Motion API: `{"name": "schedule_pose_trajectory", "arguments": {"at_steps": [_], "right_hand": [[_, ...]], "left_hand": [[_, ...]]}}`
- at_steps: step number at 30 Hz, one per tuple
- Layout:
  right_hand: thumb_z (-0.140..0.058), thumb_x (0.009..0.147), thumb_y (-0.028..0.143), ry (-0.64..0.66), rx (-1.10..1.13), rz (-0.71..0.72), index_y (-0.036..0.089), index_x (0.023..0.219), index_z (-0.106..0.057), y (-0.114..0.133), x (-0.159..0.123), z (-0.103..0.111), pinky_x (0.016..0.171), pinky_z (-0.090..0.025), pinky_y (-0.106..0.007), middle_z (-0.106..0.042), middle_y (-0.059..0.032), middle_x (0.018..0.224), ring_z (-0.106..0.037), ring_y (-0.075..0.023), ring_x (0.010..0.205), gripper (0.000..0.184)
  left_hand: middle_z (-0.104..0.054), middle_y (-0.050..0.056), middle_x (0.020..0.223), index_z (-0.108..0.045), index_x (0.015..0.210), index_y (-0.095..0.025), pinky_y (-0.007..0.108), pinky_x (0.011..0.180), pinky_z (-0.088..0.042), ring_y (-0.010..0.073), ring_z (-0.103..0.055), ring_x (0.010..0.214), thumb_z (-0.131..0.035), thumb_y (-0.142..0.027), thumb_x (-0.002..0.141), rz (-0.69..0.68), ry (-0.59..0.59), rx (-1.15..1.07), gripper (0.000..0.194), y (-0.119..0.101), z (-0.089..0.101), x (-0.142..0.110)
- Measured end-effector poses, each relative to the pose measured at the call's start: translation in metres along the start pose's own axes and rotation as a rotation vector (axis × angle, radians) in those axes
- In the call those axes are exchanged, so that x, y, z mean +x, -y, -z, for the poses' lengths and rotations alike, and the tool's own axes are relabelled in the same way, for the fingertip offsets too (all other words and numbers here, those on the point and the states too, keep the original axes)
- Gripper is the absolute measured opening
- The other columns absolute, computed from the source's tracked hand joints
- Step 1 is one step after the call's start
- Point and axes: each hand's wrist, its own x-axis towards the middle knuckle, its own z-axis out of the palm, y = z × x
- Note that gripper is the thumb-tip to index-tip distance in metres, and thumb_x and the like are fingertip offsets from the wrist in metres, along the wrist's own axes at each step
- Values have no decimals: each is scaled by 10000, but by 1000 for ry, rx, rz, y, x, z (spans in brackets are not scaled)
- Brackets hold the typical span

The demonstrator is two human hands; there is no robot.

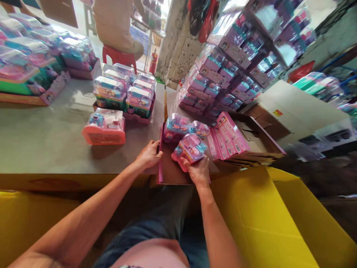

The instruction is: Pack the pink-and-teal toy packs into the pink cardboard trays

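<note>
My right hand [198, 172] grips a pink toy in a clear blister pack [190, 149] and holds it tilted over an open pink display tray [170, 173] at the table's near edge. My left hand [149, 154] curls its fingers around the tray's raised left wall. Two more blister-packed toys [178, 126] lie at the back of the same tray. A single orange-based toy pack [104, 127] sits on the grey table [50, 137] to the left.
A stack of flat pink cards [227, 136] lies right of the tray on brown cardboard. Filled trays of toys [125, 93] stand behind, more at far left [30, 63] and stacked at the right [223, 74]. Yellow cartons [267, 219] sit below. A person sits on a red stool [118, 56].
</note>
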Motion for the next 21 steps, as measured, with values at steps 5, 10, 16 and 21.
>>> {"name": "schedule_pose_trajectory", "arguments": {"at_steps": [5, 10, 16, 21], "right_hand": [[-886, 618, 529, 152, -100, -19, 235, 1136, -621, 0, -28, 0, 697, -493, -381, -655, -44, 872, -595, -253, 771, 651], [-887, 597, 567, 34, -247, 179, 207, 1133, -609, -5, -9, 5, 902, -500, -462, -606, -93, 1082, -583, -296, 1004, 703], [-950, 542, 473, 288, -109, 509, 307, 1552, -207, 6, 38, 13, 1196, -328, -486, -317, -111, 1545, -308, -300, 1455, 1265], [-952, 548, 455, 244, -83, 532, 296, 1494, -339, 9, 36, 11, 1169, -365, -463, -432, -96, 1419, -439, -286, 1346, 1139]], "left_hand": [[-558, 105, 1238, -577, 1307, -193, 345, 1001, -465, 257, -599, 1097, -506, -310, 878, -4, 5, -29, 451, 2, 0, 2], [-542, 105, 1160, -570, 1306, -181, 337, 919, -479, 248, -598, 1027, -473, -299, 890, -31, 33, 5, 443, 0, 4, 0], [-526, 94, 1098, -577, 1268, -182, 335, 871, -479, 233, -588, 954, -455, -307, 899, -78, 39, -2, 408, 5, 3, 2], [-518, 86, 1087, -579, 1232, -189, 316, 841, -483, 216, -588, 935, -451, -311, 908, -92, 50, -15, 369, 7, 2, 1]]}}
